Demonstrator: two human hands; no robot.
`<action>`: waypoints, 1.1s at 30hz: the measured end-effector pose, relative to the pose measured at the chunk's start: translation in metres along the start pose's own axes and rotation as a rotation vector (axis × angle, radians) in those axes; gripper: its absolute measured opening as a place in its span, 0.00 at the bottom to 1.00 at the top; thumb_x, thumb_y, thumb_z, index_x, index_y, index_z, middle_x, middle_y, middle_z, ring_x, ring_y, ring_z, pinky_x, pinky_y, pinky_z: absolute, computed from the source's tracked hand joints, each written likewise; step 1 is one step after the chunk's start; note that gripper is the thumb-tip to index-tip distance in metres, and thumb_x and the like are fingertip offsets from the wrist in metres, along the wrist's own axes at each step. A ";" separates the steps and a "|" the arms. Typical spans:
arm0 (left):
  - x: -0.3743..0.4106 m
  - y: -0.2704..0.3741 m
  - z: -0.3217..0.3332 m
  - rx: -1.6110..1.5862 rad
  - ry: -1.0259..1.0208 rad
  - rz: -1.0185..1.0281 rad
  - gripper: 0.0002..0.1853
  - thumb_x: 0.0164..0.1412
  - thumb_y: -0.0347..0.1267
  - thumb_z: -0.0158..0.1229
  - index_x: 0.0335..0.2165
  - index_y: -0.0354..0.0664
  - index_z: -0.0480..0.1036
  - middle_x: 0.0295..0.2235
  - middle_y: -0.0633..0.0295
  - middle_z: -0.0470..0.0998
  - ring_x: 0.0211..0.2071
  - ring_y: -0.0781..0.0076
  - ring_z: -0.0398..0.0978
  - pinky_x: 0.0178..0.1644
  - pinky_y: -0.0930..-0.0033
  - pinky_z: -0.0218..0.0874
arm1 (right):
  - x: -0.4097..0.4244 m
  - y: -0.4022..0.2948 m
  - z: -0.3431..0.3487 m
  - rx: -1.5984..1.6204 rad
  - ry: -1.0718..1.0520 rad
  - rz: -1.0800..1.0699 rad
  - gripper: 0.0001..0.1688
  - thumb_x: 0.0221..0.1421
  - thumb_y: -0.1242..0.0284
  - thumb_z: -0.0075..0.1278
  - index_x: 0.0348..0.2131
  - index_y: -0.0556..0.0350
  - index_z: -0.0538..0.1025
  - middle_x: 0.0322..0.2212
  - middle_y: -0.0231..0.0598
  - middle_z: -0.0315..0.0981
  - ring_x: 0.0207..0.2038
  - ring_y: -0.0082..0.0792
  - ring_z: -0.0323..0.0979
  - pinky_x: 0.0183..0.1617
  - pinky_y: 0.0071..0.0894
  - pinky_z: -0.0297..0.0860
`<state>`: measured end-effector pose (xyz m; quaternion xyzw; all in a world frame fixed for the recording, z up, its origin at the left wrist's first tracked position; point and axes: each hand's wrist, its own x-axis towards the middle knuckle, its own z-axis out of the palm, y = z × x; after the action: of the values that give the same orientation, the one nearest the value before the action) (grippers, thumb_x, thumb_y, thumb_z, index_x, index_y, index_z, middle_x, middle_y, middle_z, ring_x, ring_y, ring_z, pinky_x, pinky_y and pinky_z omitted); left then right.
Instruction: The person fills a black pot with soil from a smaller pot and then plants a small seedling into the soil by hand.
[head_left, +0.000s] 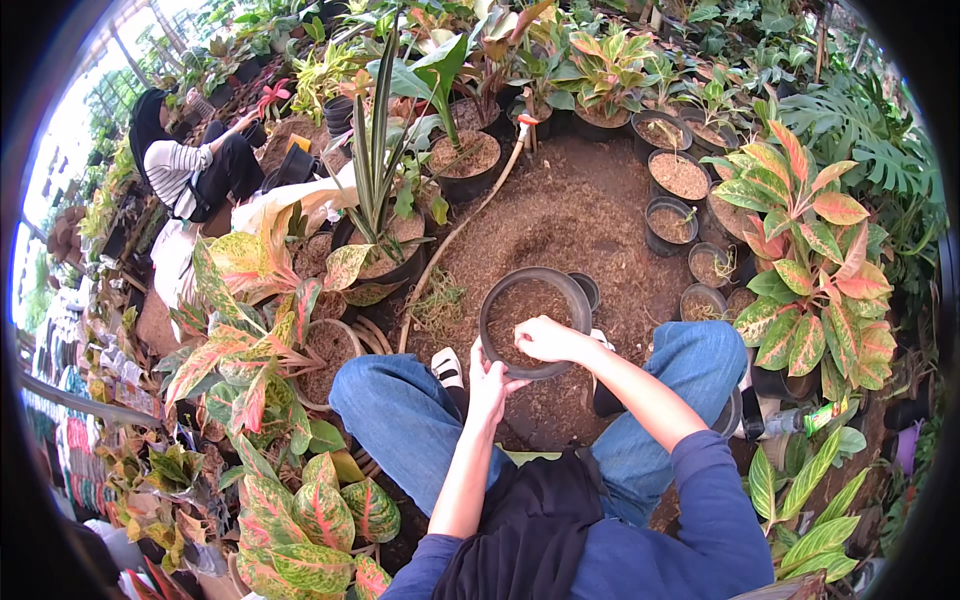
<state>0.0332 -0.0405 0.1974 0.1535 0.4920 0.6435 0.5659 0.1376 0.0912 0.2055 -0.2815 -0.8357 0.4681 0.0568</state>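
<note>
A round black plastic plant pot (491, 291) is held between my knees, its mouth facing up. Brown soil mix (529, 300) shows inside it. My left hand (491, 382) grips the near left of the rim, thumb and fingers on the pot's edge. Over the pot's mouth, my right hand (551, 339) has its fingers curled down toward the soil. Whether anything is between those fingers is hidden. Just behind the pot's far right side, a smaller black pot (586, 289) stands on the ground.
Bare soil (555, 195) spreads ahead. Small potted seedlings (679, 176) line the right, near a red-green aglaonema (817, 262). A hose (457, 232) runs along the left, beside a potted sansevieria (375, 165) and pulled roots (439, 304). Another person (180, 161) sits at upper left among pots.
</note>
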 end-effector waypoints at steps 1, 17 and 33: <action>0.000 -0.001 -0.002 -0.014 0.001 -0.005 0.29 0.51 0.18 0.34 0.52 0.50 0.47 0.41 0.52 0.64 0.35 0.57 0.73 0.34 0.59 0.72 | 0.001 -0.002 0.001 0.034 -0.018 -0.020 0.10 0.46 0.72 0.43 0.24 0.62 0.71 0.19 0.48 0.70 0.24 0.35 0.70 0.28 0.36 0.64; -0.007 -0.008 0.004 -0.167 -0.055 -0.065 0.29 0.52 0.18 0.33 0.53 0.52 0.45 0.39 0.52 0.64 0.33 0.55 0.74 0.35 0.56 0.71 | 0.031 -0.006 -0.015 0.335 -0.015 0.124 0.09 0.52 0.74 0.41 0.27 0.63 0.70 0.20 0.38 0.70 0.22 0.25 0.70 0.26 0.24 0.70; -0.006 -0.005 0.001 -0.148 -0.035 -0.021 0.29 0.50 0.17 0.35 0.51 0.50 0.47 0.44 0.50 0.63 0.37 0.54 0.72 0.35 0.57 0.72 | -0.004 0.005 -0.019 -0.251 0.336 0.104 0.11 0.47 0.72 0.41 0.23 0.64 0.71 0.23 0.57 0.70 0.30 0.54 0.71 0.34 0.45 0.66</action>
<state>0.0386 -0.0460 0.1965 0.1173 0.4346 0.6694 0.5910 0.1499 0.1051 0.2121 -0.4032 -0.8506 0.3093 0.1354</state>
